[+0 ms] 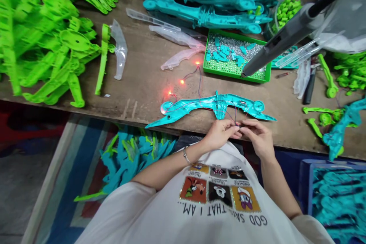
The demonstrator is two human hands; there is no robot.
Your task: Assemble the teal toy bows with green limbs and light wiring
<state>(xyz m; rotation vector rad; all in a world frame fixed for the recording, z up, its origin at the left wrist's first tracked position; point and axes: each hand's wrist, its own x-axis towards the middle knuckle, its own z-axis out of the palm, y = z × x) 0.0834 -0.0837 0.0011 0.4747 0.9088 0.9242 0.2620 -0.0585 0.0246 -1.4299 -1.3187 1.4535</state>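
In front of me a turquoise plastic bow-shaped shell (pixel 194 103) lies along the table's near edge, its hollow side up. Thin red and blue wires (pixel 199 84) run over it and out to small glowing red lights (pixel 182 81) on the tabletop. At the shell's near side, right of its middle, my left hand (pixel 220 134) pinches thin wires between thumb and fingers. My right hand (pixel 258 134) meets it there, its fingertips closed on the same wires. What exactly sits between the fingertips is too small to make out.
Behind the shell stands a green tray (pixel 237 76) of screws and small turquoise pieces. A grey electric screwdriver (pixel 274 44) hangs over it. Green parts (pixel 51 45) are heaped left; turquoise shells (pixel 200 15) are stacked at the back. A blue crate (pixel 307 183) stands lower right.
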